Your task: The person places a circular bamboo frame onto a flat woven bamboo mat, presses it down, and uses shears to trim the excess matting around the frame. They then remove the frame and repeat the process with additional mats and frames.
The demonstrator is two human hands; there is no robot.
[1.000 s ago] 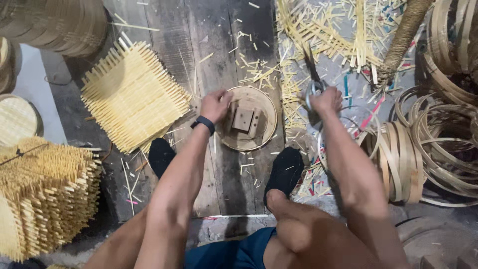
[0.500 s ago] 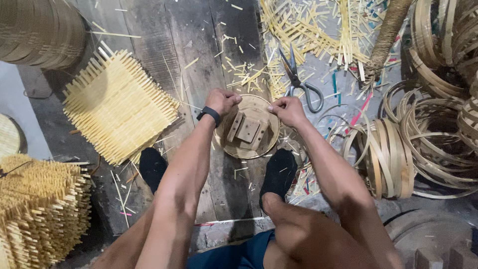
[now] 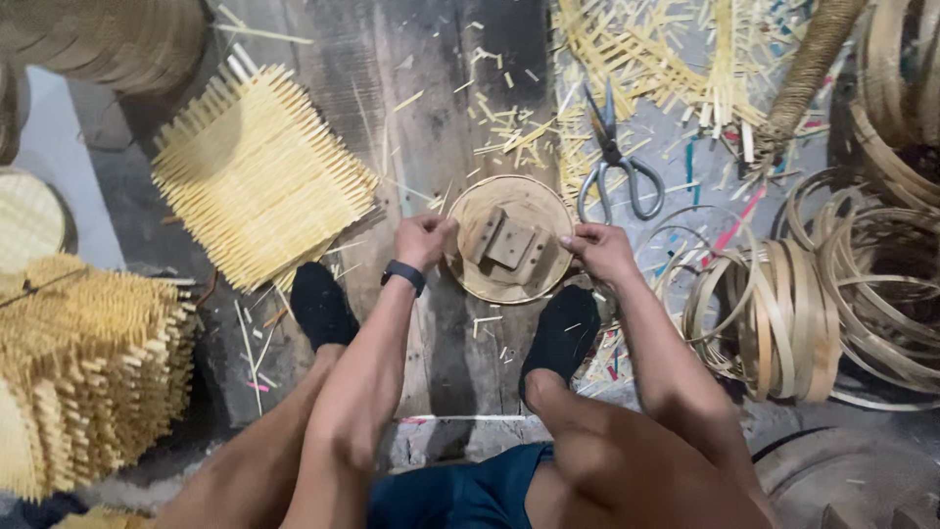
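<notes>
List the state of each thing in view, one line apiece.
Round wooden form: flat on the plank, gripped at both edges.
Left hand: closed on the form's left rim.
Right hand: closed on its right rim.
Scissors: lying shut, untouched.
Woven bamboo mat: flat, untouched.

Dark plank floor w/ scissors, woven mat, bamboo hoops.

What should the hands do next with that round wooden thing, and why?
Probably lift or turn the round wooden disc, because both the left hand and the right hand grip its opposite edges. It lies flat on the plank, blocks facing up, scissors untouched beside it.
</notes>
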